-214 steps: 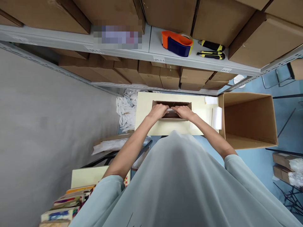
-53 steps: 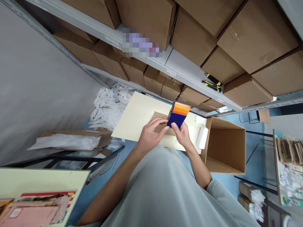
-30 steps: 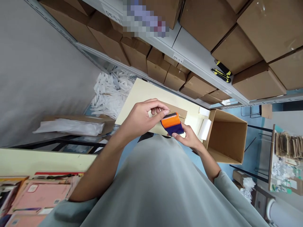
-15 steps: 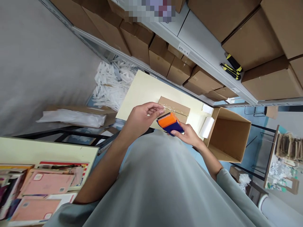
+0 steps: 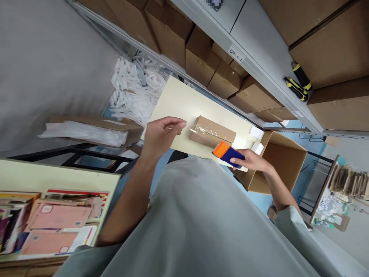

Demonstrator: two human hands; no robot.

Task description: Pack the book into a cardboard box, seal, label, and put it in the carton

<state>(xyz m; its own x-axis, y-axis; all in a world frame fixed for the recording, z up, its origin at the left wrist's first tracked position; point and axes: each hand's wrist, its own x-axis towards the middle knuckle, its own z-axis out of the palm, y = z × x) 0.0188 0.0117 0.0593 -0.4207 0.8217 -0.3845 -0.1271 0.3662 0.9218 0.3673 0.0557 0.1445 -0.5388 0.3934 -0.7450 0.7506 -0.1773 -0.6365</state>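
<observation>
A small closed cardboard box (image 5: pixel 212 132) with clear tape along its top lies on a pale yellow table (image 5: pixel 178 105). My right hand (image 5: pixel 250 161) grips an orange and blue tape dispenser (image 5: pixel 226 152), held just off the box's right end above the table edge. My left hand (image 5: pixel 161 132) hovers left of the box, its fingers curled with fingertips pinched together; whether anything is between them I cannot make out.
A large open cardboard box (image 5: pixel 276 163) stands right of the table. Grey shelving (image 5: pixel 259 57) holds many brown cartons and yellow-black utility knives (image 5: pixel 298 82). A heap of white paper strips (image 5: pixel 135 86) lies on the floor. Books (image 5: pixel 49 227) cover a second table at lower left.
My right hand has carried the tape dispenser away to the right of the box. My left hand has drawn back to the left. The box shows a fresh strip of clear tape.
</observation>
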